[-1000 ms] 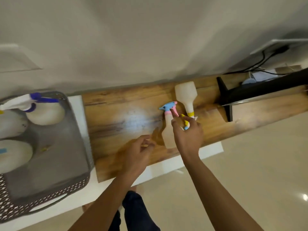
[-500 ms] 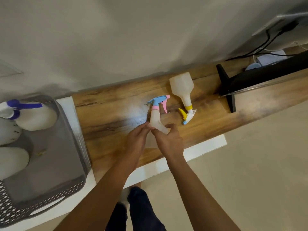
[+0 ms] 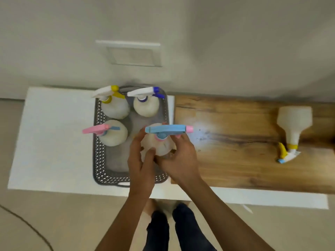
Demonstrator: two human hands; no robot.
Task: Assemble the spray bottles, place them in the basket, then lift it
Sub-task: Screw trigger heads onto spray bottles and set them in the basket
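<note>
A grey perforated basket (image 3: 98,156) sits on the white tabletop. Three upright white spray bottles stand in it: one with a yellow-trimmed head (image 3: 114,107), one with a dark blue-trimmed head (image 3: 146,105), one with a pink head (image 3: 111,134). My left hand (image 3: 140,162) and my right hand (image 3: 178,160) both grip a fourth bottle with a light blue and pink head (image 3: 165,132), upright over the basket's right side. Its base is hidden by my fingers. Another bottle (image 3: 293,124) with a yellow collar lies on its side on the wooden board at the far right.
The wooden board (image 3: 235,160) lies on the white table (image 3: 54,142), right of the basket. A wall with a white panel (image 3: 134,55) rises behind. The tiled floor, my legs and a dark cable (image 3: 27,227) are below the table's front edge.
Both hands picked the blue-headed bottle up off the wooden board and carried it left, stood upright over the basket. My view swung left, so the whole basket is in sight.
</note>
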